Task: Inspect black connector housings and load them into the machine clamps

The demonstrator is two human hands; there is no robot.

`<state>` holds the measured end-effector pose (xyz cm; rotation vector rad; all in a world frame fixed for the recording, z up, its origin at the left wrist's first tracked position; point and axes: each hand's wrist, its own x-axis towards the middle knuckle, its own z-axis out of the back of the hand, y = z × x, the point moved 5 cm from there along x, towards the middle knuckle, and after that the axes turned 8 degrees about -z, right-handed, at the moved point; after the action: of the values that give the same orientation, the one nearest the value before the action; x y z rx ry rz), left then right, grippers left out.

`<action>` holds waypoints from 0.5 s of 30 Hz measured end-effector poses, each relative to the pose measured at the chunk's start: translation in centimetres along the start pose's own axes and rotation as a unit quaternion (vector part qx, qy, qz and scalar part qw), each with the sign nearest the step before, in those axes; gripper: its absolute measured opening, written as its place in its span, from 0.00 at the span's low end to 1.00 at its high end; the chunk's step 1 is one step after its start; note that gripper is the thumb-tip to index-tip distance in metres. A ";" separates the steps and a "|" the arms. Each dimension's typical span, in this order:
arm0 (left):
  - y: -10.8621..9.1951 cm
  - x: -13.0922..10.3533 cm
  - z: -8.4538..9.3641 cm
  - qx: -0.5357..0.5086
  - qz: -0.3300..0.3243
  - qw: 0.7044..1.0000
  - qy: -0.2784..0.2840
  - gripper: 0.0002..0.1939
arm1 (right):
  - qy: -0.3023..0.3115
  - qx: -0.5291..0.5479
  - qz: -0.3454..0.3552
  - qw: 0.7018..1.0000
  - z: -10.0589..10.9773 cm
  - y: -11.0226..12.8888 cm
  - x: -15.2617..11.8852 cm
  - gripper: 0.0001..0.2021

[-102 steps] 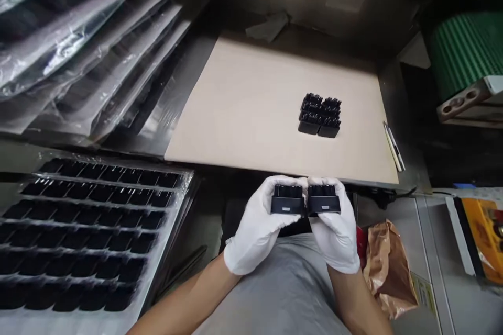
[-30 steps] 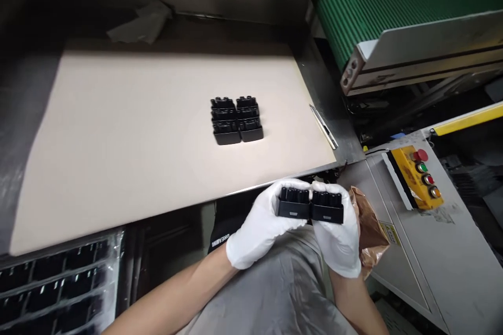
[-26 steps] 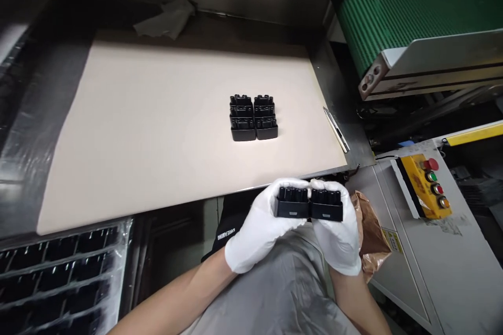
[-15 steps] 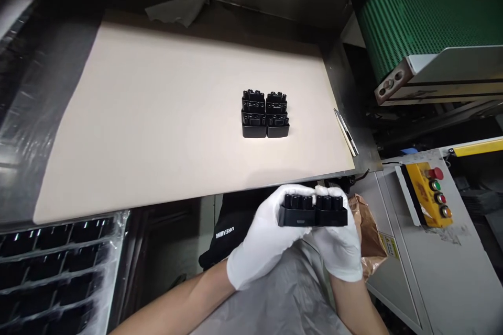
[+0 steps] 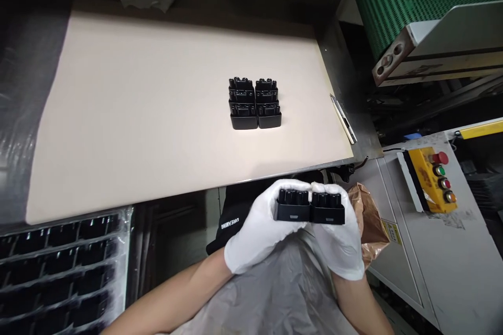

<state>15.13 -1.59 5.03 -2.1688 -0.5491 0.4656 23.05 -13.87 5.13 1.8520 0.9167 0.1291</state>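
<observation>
1. Head view, the hold: White-gloved, a person's left hand [image 5: 257, 227] grips the left black piece [image 5: 293, 213] while the right hand [image 5: 341, 243] grips the right black piece [image 5: 327, 214], the pair end to end between the two sets of fingers.

2. Head view, the fingers: On each hand the fingers are bunched together, curled along the far side and around the outer end of its piece, pinching it; the contact underneath is partly hidden. Whether the two pieces touch cannot be told.

3. Head view, doing it well: A light, even pinch at the outer ends would likely serve best, leaving the near faces uncovered and both pieces level, so that one can be judged against the other. Squeezing the prongs would seem the thing to avoid.

4. Head view, direction: Each piece turns a flat wall with a small pale mark toward the wearer, prongs rising behind it, just inside the curled fingers. The long axis of each runs left to right, from one hand's fingers toward the other's, the right one dipping slightly at its outer end.

5. Head view, around the fingers: Well beyond the fingertips, six similar black pieces [image 5: 250, 108] sit in two columns on a tan sheet [image 5: 149, 94], their long axes also running left to right.
</observation>
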 end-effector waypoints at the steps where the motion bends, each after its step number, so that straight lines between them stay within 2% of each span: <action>1: -0.1 0.0 0.1 0.003 -0.006 1.000 0.007 0.26 | 0.000 -0.003 0.000 1.000 0.0 0.0 0.0 0.21; 5: -0.2 -0.2 0.2 0.016 -0.011 1.000 0.014 0.24 | 0.002 -0.031 -0.005 0.999 0.2 0.0 0.2 0.21; 8: -0.5 -0.4 0.0 0.040 -0.014 0.999 -0.013 0.22 | -0.011 -0.086 0.004 0.996 0.1 0.5 0.1 0.20; 10: -0.8 -0.5 -0.2 0.074 -0.028 0.996 -0.038 0.19 | -0.038 -0.159 0.021 0.986 -0.1 1.1 0.0 0.18; 12: -1.1 -0.5 -0.6 0.123 -0.057 0.989 -0.051 0.18 | -0.078 -0.251 0.048 0.964 -0.4 1.7 -0.2 0.18; 15: -1.1 -0.4 -1.2 0.219 -0.097 0.971 -0.020 0.21 | -0.113 -0.390 0.114 0.907 -1.0 2.1 -0.6 0.20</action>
<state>15.16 -1.96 6.65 -1.6694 -0.6096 0.4730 23.29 -13.91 7.50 1.1759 0.3847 0.3611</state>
